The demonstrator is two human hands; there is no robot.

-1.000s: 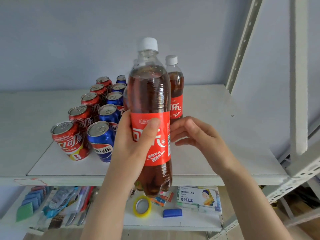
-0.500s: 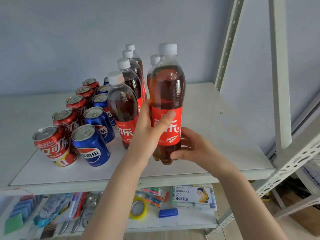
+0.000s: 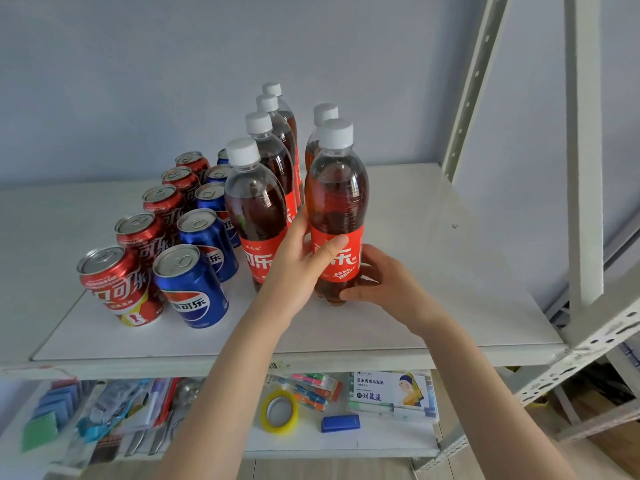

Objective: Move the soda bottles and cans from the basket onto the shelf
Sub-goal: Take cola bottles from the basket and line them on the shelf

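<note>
Both hands are gripping the clear plastic cola bottle with the red label [image 3: 336,216], left hand [image 3: 304,261] wrapping its label, right hand [image 3: 375,282] cupping its base, and it is apparently resting on the white shelf board [image 3: 433,271]. Letting go carelessly risks knocking the neighbouring bottle [image 3: 254,216] just left into the cans [image 3: 194,285]

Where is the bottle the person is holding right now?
The held bottle stands on the shelf, front of the right bottle row, gripped by left hand and right hand.
</note>
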